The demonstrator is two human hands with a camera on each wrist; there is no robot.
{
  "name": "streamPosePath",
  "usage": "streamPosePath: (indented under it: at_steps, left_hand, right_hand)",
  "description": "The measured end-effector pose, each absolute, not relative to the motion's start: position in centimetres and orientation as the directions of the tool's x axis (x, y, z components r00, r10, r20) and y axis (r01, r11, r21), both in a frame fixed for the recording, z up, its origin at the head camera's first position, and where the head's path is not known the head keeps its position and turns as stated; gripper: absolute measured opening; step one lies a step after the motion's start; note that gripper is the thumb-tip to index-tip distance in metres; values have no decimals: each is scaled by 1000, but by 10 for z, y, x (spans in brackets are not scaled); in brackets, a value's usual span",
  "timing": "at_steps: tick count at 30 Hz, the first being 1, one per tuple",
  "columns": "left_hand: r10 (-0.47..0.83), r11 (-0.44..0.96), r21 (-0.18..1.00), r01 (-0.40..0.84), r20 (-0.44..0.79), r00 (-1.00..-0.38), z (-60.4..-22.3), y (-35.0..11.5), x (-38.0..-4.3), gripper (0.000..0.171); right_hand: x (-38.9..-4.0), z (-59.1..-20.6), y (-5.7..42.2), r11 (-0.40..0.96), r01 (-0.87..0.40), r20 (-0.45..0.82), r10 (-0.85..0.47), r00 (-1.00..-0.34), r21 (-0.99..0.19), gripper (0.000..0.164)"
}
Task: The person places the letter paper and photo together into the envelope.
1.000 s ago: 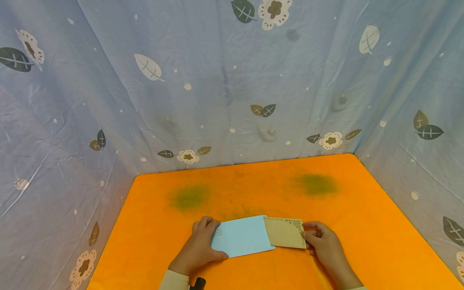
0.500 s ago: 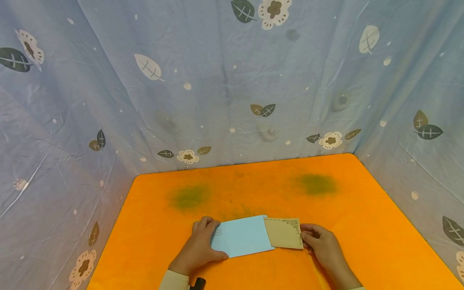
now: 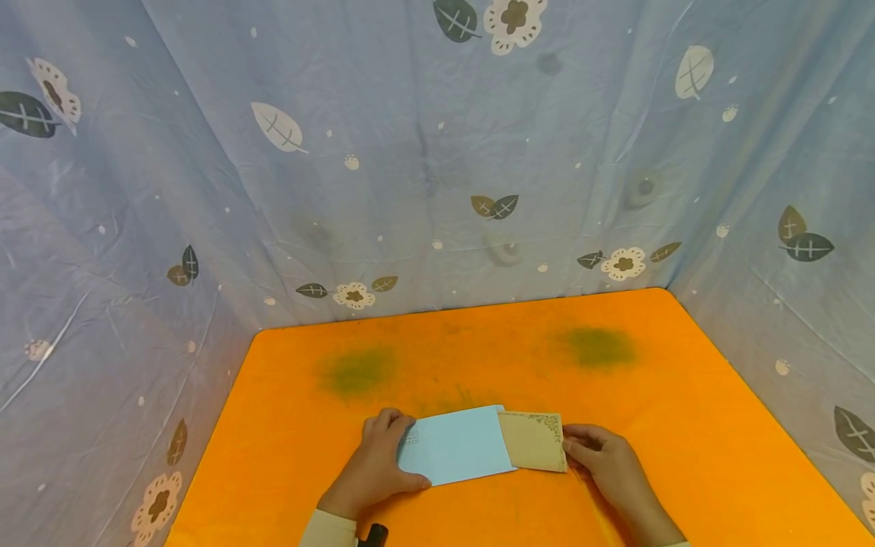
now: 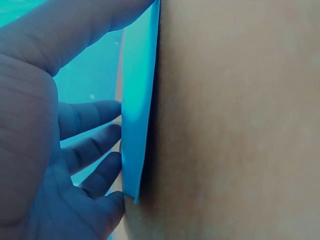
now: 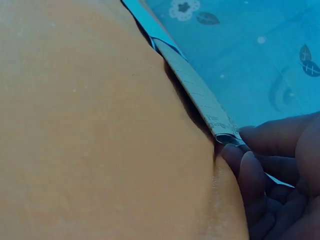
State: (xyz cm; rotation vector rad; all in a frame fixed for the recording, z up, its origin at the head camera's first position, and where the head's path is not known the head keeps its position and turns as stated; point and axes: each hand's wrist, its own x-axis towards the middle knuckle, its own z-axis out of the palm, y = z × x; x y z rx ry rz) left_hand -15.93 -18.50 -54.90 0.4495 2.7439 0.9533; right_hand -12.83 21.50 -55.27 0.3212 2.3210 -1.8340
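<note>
A light blue envelope (image 3: 458, 448) lies on the orange table, its opening facing right. Out of that opening sticks a folded tan sheet of letter paper (image 3: 533, 441) with a floral corner; its left part is hidden inside. My left hand (image 3: 379, 463) holds the envelope's left end, thumb along the near edge and fingers at the far edge. In the left wrist view the envelope (image 4: 137, 115) stands slightly off the tabletop at its edge. My right hand (image 3: 608, 463) pinches the paper's right edge. The right wrist view shows the fold of the letter paper (image 5: 192, 90) between thumb and fingers.
The orange tabletop (image 3: 465, 357) has two greenish smudges toward the back. Blue curtains (image 3: 410, 190) printed with leaves and flowers enclose it at the back and both sides. A small black object (image 3: 374, 535) shows beside the left sleeve at the bottom edge.
My right hand has moved slightly left, sliding the letter paper further into the envelope, so less of it shows. The left hand and the envelope have stayed almost still.
</note>
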Motion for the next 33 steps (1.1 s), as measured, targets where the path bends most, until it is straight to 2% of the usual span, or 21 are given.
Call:
streamPosePath:
  at_steps: [7, 16, 22, 33]
  left_hand:
    - [349, 744, 630, 222, -84, -933, -549, -185, -159, 95]
    - [347, 741, 636, 215, -89, -934, -549, -185, -159, 95]
    - [342, 749, 628, 211, -93, -935, -550, -185, -159, 94]
    - [340, 747, 632, 206, -97, -936, -551, -185, -160, 94]
  right_hand:
    - [-128, -553, 216, 317, 264, -258, 63, -964, -911, 47]
    - [-129, -552, 215, 213, 312, -295, 109, -949, -926, 41]
    - [-128, -550, 214, 140, 322, -305, 127, -944, -936, 45]
    - [-125, -550, 215, 161, 299, -288, 93, -953, -940, 51]
